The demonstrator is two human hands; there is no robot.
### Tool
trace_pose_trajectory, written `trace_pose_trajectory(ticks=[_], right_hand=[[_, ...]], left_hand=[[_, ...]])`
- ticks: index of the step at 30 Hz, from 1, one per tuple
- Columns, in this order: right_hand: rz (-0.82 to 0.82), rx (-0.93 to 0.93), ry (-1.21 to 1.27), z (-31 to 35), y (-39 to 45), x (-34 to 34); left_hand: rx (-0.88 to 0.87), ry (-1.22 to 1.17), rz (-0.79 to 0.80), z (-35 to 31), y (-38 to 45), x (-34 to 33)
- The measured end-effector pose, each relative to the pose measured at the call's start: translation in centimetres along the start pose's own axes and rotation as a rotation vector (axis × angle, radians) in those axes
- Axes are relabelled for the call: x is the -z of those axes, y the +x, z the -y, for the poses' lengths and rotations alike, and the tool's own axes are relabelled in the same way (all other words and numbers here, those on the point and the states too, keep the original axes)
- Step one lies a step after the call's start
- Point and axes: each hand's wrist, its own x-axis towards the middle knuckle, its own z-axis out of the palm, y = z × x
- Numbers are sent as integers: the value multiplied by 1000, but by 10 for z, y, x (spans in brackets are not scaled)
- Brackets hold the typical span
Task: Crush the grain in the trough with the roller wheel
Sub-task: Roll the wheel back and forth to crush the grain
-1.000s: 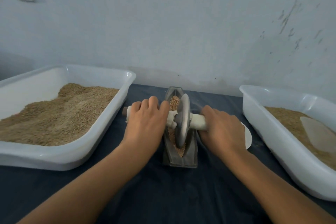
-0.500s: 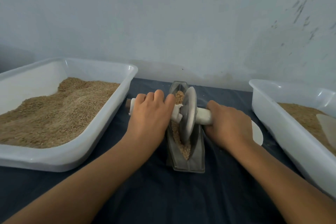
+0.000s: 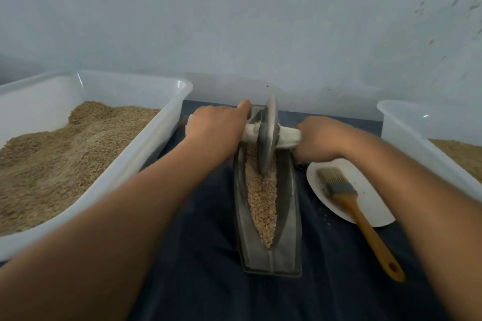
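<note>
A grey boat-shaped trough (image 3: 268, 247) is placed on a dark cloth (image 3: 203, 281), with its length running away from the person. Grain (image 3: 262, 198) is seen inside the trough, along its middle channel, from the near tip up to the far part. The wheel (image 3: 266, 135) is standing upright in the far half of the trough, and its lower edge is sunk in the grain. A white-wrapped axle (image 3: 288, 136) passes through the wheel to both sides.

The axle to the left of the trough is gripped by the left hand (image 3: 216, 129); the fingers are curled over it. The axle to the right of the trough is gripped by the right hand (image 3: 322, 139), fingers also closed around it.

To the right of the trough, near it, a white plate (image 3: 370, 200) is lying on the cloth. A brush (image 3: 357, 211) with a wooden handle is laid on the plate, and the handle end reaches over the plate's near rim.

Left of the trough a white tub (image 3: 161, 135) with much grain is placed. Further right of the trough, beyond the plate, a second tub (image 3: 407, 133) is partly seen.
</note>
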Motion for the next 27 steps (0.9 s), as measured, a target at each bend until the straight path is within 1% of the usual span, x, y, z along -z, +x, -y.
trace_pose_trajectory(ticks=[6, 10, 12, 15, 20, 24, 27], right_hand=[[150, -14, 21, -1, 18, 16], [204, -41, 160, -3, 15, 15], [190, -23, 185, -4, 10, 11], [66, 0, 132, -3, 1, 4], [-164, -7, 0, 0, -23, -13], [-371, 1, -105, 5, -42, -27], [-455, -7, -98, 8, -57, -34]], left_hand=[[26, -33, 49, 4, 12, -1], [40, -7, 24, -2, 14, 3], [33, 10, 6, -4, 13, 5], [12, 52, -25, -5, 4, 5], [-86, 63, -50, -2, -18, 5], [-79, 64, -80, -5, -44, 7], [-76, 92, -118, -10, -66, 9]])
